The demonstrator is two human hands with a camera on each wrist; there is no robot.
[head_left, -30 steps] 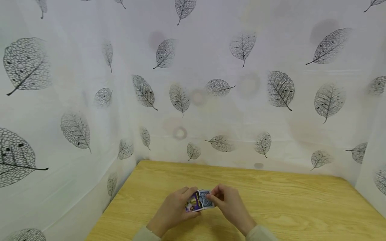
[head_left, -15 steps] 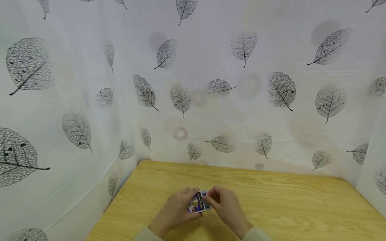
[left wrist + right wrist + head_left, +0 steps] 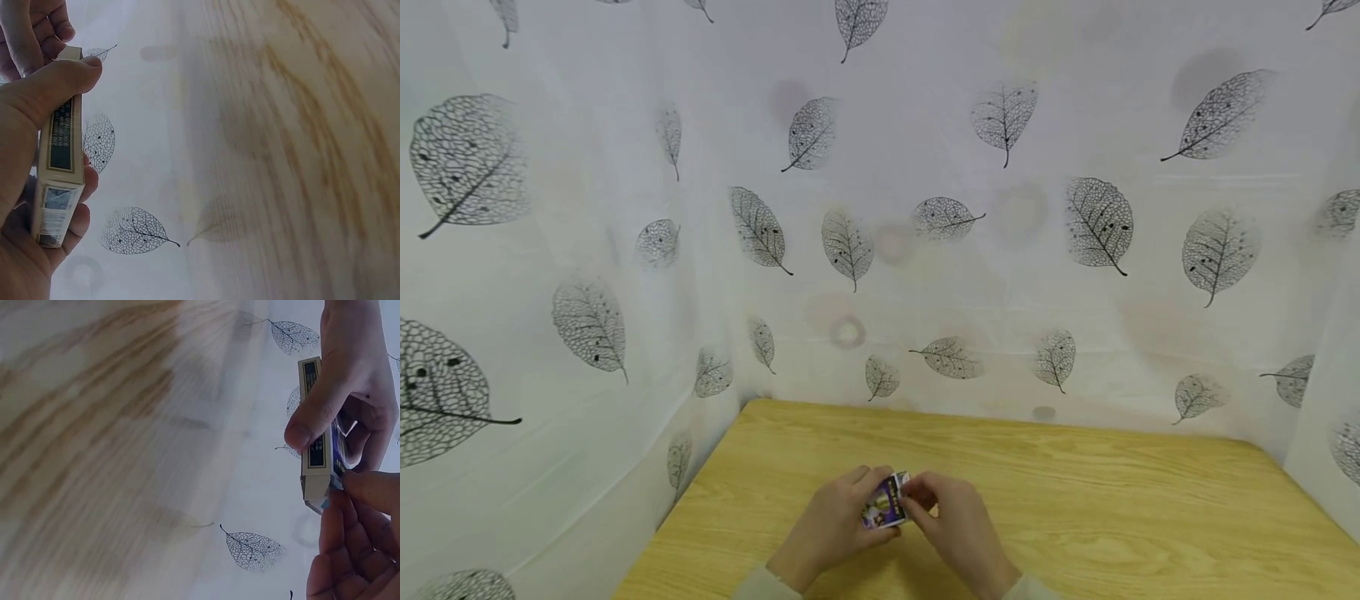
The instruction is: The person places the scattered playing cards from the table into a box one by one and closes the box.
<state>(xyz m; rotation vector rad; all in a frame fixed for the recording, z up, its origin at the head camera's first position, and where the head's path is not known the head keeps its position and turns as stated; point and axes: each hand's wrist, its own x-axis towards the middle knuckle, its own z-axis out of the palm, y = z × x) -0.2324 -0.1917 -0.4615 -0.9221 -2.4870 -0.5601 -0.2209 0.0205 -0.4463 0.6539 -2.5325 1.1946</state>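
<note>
A small purple card box (image 3: pixel 882 505) with white edges lies in the left hand (image 3: pixel 835 512), gripped across its narrow sides by thumb and fingers. In the left wrist view, that thumb presses the long dark-labelled side of the box (image 3: pixel 60 156). At the box's right, open end is the right hand (image 3: pixel 957 521), thumb and fingertips pinching there. Between those fingertips the right wrist view shows a sliver of blue from the playing cards (image 3: pixel 325 503). Nearly all of the deck is hidden inside the box and behind the fingers.
Both hands are held over a light wood-grain table (image 3: pixel 1112 500). White curtains (image 3: pixel 925 283) printed with black leaf skeletons hang behind the table and along its left side.
The blue-backed cards, sticking well out of the box a second ago, have slid left into it. The right hand has moved left with them; the left hand has stayed nearly still.
</note>
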